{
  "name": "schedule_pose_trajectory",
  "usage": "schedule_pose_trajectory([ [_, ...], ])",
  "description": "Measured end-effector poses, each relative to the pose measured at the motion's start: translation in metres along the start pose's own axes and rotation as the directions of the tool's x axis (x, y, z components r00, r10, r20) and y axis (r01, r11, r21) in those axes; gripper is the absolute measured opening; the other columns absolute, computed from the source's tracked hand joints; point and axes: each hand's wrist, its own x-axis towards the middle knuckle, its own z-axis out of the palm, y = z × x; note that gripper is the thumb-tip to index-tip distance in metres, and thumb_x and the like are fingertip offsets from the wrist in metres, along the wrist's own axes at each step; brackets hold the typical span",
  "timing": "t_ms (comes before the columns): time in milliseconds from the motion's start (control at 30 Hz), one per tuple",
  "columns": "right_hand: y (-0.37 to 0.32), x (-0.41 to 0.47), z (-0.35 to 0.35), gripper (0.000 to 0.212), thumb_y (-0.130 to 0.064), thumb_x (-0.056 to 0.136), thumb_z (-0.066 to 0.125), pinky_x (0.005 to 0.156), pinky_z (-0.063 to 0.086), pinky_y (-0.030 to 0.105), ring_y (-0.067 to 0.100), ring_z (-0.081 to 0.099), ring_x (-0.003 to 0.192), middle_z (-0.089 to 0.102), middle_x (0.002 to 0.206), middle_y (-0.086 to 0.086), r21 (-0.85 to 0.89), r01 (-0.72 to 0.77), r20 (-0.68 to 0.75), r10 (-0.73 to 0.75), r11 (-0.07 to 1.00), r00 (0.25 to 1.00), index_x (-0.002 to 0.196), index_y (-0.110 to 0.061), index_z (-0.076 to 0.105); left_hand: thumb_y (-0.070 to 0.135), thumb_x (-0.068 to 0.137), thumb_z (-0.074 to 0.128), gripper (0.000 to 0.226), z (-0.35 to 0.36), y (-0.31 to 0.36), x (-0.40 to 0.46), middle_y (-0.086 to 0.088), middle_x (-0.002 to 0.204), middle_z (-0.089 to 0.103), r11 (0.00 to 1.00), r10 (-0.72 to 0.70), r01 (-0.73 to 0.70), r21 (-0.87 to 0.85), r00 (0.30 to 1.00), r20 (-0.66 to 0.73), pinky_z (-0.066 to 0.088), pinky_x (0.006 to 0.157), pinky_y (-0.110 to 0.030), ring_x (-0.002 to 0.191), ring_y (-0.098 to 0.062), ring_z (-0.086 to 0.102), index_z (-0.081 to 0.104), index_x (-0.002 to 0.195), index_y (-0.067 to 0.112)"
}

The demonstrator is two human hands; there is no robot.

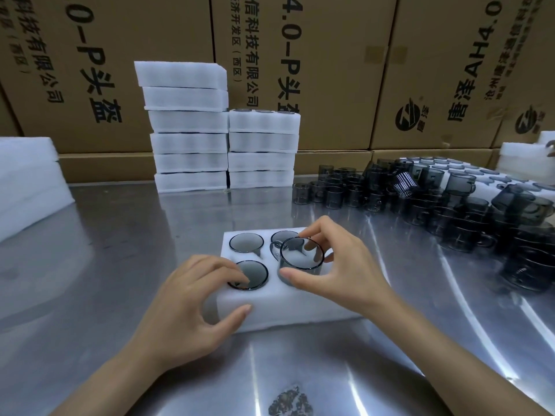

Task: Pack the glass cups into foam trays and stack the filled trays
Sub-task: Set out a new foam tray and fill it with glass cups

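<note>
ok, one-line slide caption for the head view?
Right hand lowers a glass cup into the foam tray; left hand steadies the tray.

Matt white foam tray (240,313), glossy smoked-glass cups (301,253), shiny brushed-metal table (120,235).
</note>
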Motion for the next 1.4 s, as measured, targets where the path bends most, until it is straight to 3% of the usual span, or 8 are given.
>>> schedule_pose_trajectory([
  [167,-0.001,-0.002,-0.003,0.054,-0.078,0.063,0.05,0.076,0.046,0.025,-0.004,0.052,0.091,0.053,0.094,-0.031,-0.108,0.03,0.008,-0.03,0.994,1.0,0.104,-0.043,0.048,0.04,0.084,0.057,0.046,0.003,0.023,0.01,0.011,0.129,0.055,0.997,0.08,-0.08,0.018,0.996,-0.036,0.038,0.1,-0.028,0.118,-0.007,0.051,0.058,0.125,0.019],
  [300,-0.001,-0.006,-0.01,0.053,-0.068,0.081,0.035,0.089,0.044,0.026,-0.003,0.05,0.104,0.054,0.111,-0.029,-0.112,0.068,-0.03,-0.072,0.991,0.997,0.124,-0.043,0.049,0.039,0.085,0.053,0.059,0.01,0.031,0.011,0.005,0.146,0.043,0.983,0.149,-0.151,0.103,0.989,0.023,0.03,0.11,-0.033,0.133,-0.01,0.041,0.047,0.138,0.016],
  [467,-0.001,-0.013,-0.012,0.054,-0.045,0.093,0.025,0.109,0.024,0.013,-0.006,0.033,0.133,0.04,0.145,-0.016,-0.148,0.208,0.08,-0.198,0.967,0.977,0.14,-0.026,0.042,0.04,0.084,0.049,0.061,0.018,0.032,0.023,0.003,0.148,0.039,0.972,0.175,-0.187,0.142,0.98,0.093,0.029,0.11,-0.035,0.136,-0.011,0.037,0.046,0.139,0.013],
  [767,-0.009,-0.017,-0.009,0.063,-0.042,0.088,0.013,0.1,0.022,0.005,-0.006,0.036,0.132,0.043,0.142,-0.015,-0.286,0.232,0.192,-0.182,0.93,0.964,0.136,-0.027,0.05,0.035,0.082,0.049,0.05,0.015,0.03,0.024,0.009,0.137,0.052,0.984,0.153,-0.157,0.083,0.986,0.06,0.033,0.105,-0.036,0.126,-0.009,0.05,0.06,0.127,0.017],
  [833,-0.012,-0.018,-0.009,0.062,-0.041,0.088,0.015,0.095,0.025,0.005,-0.004,0.041,0.128,0.048,0.139,-0.014,-0.313,0.223,0.179,-0.173,0.923,0.969,0.134,-0.026,0.054,0.035,0.082,0.049,0.048,0.016,0.031,0.024,0.009,0.135,0.053,0.989,0.131,-0.135,0.057,0.989,0.063,0.035,0.104,-0.035,0.124,-0.009,0.052,0.061,0.125,0.017],
  [1000,-0.02,-0.024,-0.001,0.048,-0.036,0.086,0.037,0.081,0.051,0.022,0.009,0.064,0.106,0.065,0.122,-0.004,-0.395,0.229,0.066,-0.221,0.89,0.973,0.117,-0.017,0.068,0.033,0.081,0.05,0.045,0.015,0.03,0.024,0.009,0.133,0.055,0.989,0.135,-0.138,0.045,0.989,0.061,0.036,0.103,-0.033,0.118,-0.006,0.056,0.065,0.12,0.016],
  [1200,-0.015,-0.025,0.003,0.044,-0.04,0.083,0.054,0.087,0.051,0.023,0.01,0.062,0.108,0.065,0.12,-0.008,-0.303,0.204,0.01,-0.211,0.931,0.977,0.117,-0.016,0.068,0.031,0.081,0.05,0.051,0.019,0.024,0.019,0.007,0.135,0.054,0.983,0.164,-0.167,0.069,0.985,0.057,0.037,0.102,-0.034,0.118,-0.006,0.055,0.057,0.128,0.014],
  [1400,-0.01,-0.024,0.002,0.045,-0.039,0.081,0.06,0.093,0.048,0.027,0.01,0.059,0.112,0.063,0.122,-0.01,-0.197,0.149,-0.003,-0.153,0.969,0.988,0.121,-0.019,0.064,0.034,0.084,0.047,0.055,0.013,0.006,0.015,0.01,0.128,0.057,0.996,-0.037,0.031,-0.082,0.997,-0.07,0.04,0.093,-0.024,0.108,-0.01,0.058,0.042,0.137,0.019],
])
